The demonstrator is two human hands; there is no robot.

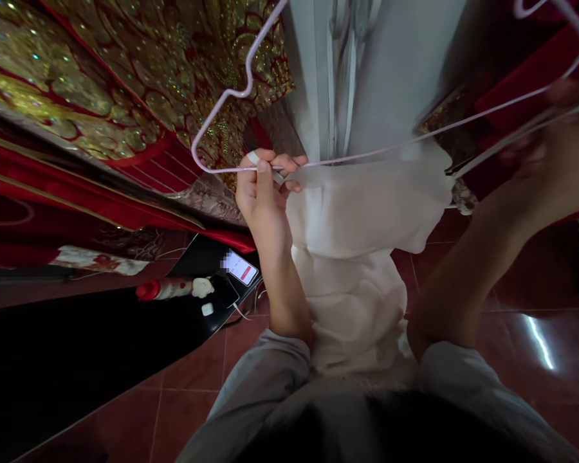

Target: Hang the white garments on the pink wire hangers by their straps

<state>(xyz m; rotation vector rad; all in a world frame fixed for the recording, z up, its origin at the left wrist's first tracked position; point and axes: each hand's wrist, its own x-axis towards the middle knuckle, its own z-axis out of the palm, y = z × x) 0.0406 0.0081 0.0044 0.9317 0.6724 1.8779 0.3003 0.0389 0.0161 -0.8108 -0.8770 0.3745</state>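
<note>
Currently, one hanger (238,94) is being gripped by the left hand (266,186), fingers closed around it, just beside one cloth (367,212); the right hand (560,151) is being blurred, its grip unclear.

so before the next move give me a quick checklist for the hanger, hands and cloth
1. Left hand gripping the hanger: ok, thumb and fingers close on its lower bar.
2. Right hand grip: cannot tell, it is dark and blurred.
3. Hanger fully in view: not ok, its upper part runs out of the picture.
4. White cloth smooth: not ok, its lower part lies in loose folds.
5. Phone apart from the hanger: ok, it lies on the black table.
</note>
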